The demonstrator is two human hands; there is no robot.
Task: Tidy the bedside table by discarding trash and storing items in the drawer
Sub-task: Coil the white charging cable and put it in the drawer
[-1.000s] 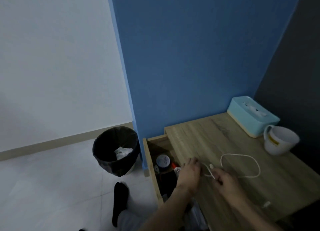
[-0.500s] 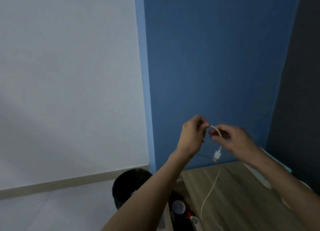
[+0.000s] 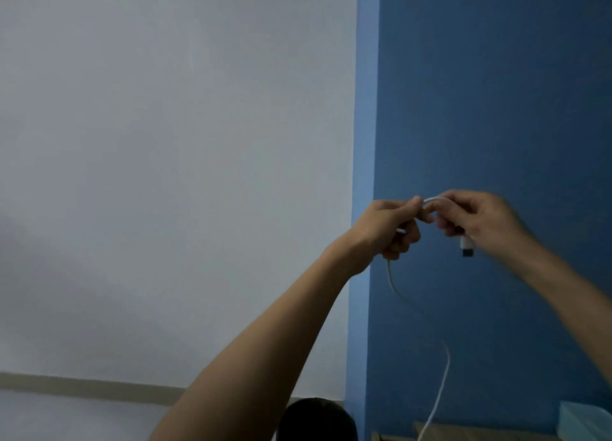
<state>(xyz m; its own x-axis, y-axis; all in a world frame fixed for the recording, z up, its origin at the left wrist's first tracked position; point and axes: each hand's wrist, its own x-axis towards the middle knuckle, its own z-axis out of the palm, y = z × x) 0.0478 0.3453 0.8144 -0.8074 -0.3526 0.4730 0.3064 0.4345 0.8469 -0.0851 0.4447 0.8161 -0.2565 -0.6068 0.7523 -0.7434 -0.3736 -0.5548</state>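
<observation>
**Cable held up for winding**

Close together in front of a blue painted wall [image 3: 496, 109], the left hand [image 3: 394, 228] and right hand [image 3: 477, 218] each pinch a thin white charging cable [image 3: 448, 363], with a short arc bridging them. Its plug [image 3: 467, 247] dangles just below the right hand. The long tail drops near-vertically from the left fist to the wooden bedside table [image 3: 480, 435]. Looping it for the drawer, which is out of view, likely means gathering that tail upward.
</observation>
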